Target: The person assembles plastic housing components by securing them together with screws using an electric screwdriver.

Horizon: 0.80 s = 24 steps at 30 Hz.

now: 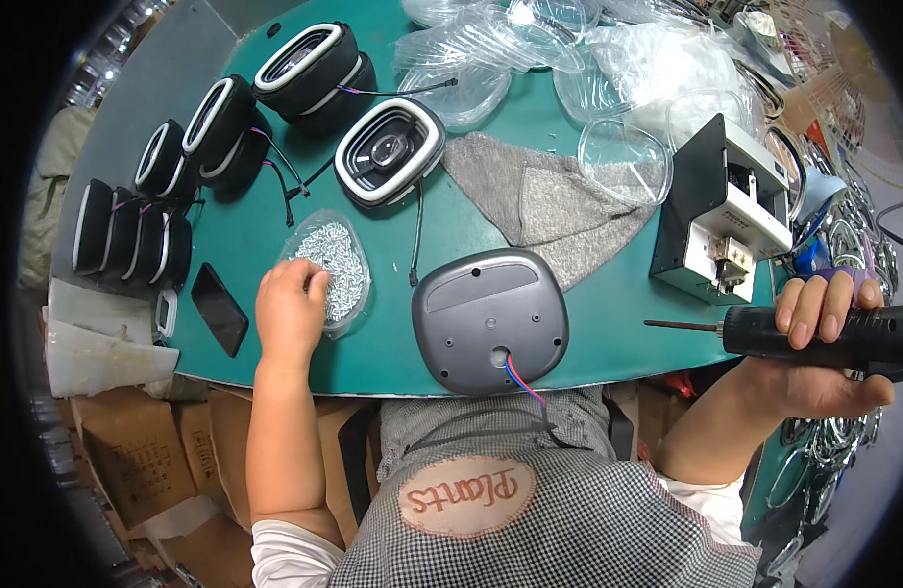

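My left hand (290, 312) reaches over a clear plastic tray (361, 312) full of small silver screws (339, 257). Its fingers are curled together at the tray's left side, and whatever they pinch is hidden. At the far right my right hand (819, 323) grips a black electric screwdriver (765, 331), whose thin bit points left over the table. Between my hands, at the table's near edge, lies a dark grey rounded housing (490, 304), with holes in its face. Red and blue wires (518, 374) come out of its lower opening and run to a dark cable.
Several black oval units with white rims (388, 152) and cables stand at the left and back. A phone (219, 309) lies left of the tray. Grey cloth (559, 201), clear plastic covers (623, 162) and a boxy machine (726, 216) occupy the right side of the green table (608, 333).
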Each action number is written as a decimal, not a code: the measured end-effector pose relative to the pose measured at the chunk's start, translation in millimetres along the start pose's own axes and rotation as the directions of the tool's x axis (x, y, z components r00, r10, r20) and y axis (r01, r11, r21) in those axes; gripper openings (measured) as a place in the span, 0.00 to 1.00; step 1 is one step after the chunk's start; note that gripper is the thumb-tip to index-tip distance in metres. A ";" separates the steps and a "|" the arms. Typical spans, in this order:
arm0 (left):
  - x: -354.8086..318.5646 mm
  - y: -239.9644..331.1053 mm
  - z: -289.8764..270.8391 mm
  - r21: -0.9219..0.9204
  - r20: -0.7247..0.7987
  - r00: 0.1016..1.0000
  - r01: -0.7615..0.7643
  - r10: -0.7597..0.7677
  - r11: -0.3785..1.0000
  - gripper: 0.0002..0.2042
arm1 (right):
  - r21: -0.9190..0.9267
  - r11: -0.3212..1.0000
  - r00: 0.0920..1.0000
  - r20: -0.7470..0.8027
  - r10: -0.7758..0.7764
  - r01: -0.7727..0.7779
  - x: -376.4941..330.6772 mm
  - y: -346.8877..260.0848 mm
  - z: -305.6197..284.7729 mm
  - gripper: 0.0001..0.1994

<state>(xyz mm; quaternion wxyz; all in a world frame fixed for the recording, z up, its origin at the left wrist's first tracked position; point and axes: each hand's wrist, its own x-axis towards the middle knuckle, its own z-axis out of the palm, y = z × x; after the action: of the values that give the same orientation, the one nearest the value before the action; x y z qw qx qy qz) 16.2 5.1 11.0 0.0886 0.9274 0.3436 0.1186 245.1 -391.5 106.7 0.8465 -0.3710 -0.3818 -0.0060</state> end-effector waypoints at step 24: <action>-54.3 57.1 -15.9 -0.961 0.243 0.967 0.229 0.077 0.157 0.04 | 0.210 0.977 0.999 -0.039 -0.029 0.037 -10.9 22.8 91.3 0.35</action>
<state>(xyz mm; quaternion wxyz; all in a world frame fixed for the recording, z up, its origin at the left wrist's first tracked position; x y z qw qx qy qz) 7.0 -72.0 31.5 0.7133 0.6362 0.2180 0.1975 185.4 -320.1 124.9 0.8875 -0.2727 -0.3712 0.0138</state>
